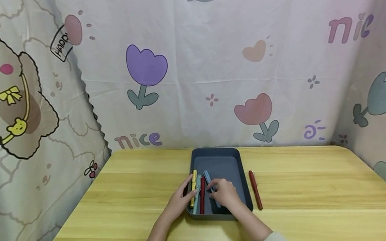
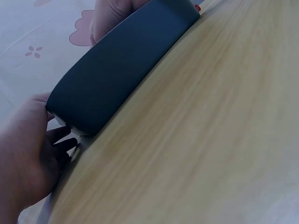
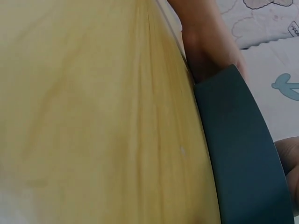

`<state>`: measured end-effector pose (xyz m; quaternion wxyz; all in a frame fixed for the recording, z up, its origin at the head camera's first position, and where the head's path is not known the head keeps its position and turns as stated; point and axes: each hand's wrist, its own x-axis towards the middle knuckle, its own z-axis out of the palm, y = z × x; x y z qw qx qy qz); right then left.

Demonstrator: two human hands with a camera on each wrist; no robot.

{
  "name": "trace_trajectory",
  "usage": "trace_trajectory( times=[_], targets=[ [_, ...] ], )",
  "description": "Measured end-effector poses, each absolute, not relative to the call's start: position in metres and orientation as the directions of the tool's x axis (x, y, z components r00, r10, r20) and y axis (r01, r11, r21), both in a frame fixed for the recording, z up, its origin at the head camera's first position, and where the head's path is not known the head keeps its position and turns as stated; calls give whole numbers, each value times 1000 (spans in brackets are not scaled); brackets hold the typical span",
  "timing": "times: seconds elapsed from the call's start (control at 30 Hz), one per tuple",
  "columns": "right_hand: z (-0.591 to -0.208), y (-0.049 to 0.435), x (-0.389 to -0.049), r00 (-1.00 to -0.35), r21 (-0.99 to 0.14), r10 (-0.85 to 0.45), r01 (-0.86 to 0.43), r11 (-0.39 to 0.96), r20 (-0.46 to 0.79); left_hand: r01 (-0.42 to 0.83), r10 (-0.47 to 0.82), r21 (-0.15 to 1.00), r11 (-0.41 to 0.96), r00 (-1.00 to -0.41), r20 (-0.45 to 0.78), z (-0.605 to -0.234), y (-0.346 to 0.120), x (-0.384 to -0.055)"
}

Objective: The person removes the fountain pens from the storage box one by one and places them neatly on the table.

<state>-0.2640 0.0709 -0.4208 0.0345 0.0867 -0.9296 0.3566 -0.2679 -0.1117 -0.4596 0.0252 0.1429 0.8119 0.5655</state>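
A dark grey-blue tray [image 1: 224, 164] lies on the table. My left hand [image 1: 179, 203] grips its left wall, thumb over the rim by the pens and fingers outside; the left wrist view shows those fingers curled at the tray's [image 2: 112, 70] lower edge. Along the left inside lie a yellow pen [image 1: 194, 180], a light teal pen [image 1: 196, 207] and a dark red pen [image 1: 202, 199], side by side. My right hand [image 1: 225, 192] reaches into the tray and pinches a blue pen [image 1: 207, 175], slightly tilted beside the dark red one. Its fingers partly hide that pen.
A red pen [image 1: 255, 189] lies on the wooden table [image 1: 312, 194] just right of the tray. Behind the table hangs a patterned cloth [image 1: 200, 56] with flowers and hearts, and more cloth closes off both sides.
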Motion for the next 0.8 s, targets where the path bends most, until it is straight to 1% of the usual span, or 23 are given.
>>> trace_trajectory(
  times=[0.07,0.27,0.53,0.8],
  targets=[
    [-420,73,-265,-985,-689,-140,-170,705,99,199,259,927,319,-959,117,-459,-112,-268],
    [-416,81,-268,-990,-752,-126,-134,646,69,221,260,913,343,-956,134,-452,-108,-271],
    [-417,85,-268,-992,-797,-122,-100,596,33,202,266,934,294,-956,123,-427,-107,-252],
    [-415,88,-264,-992,-856,-130,-65,513,-3,211,248,920,332,-960,130,-455,-111,-265]
  ],
)
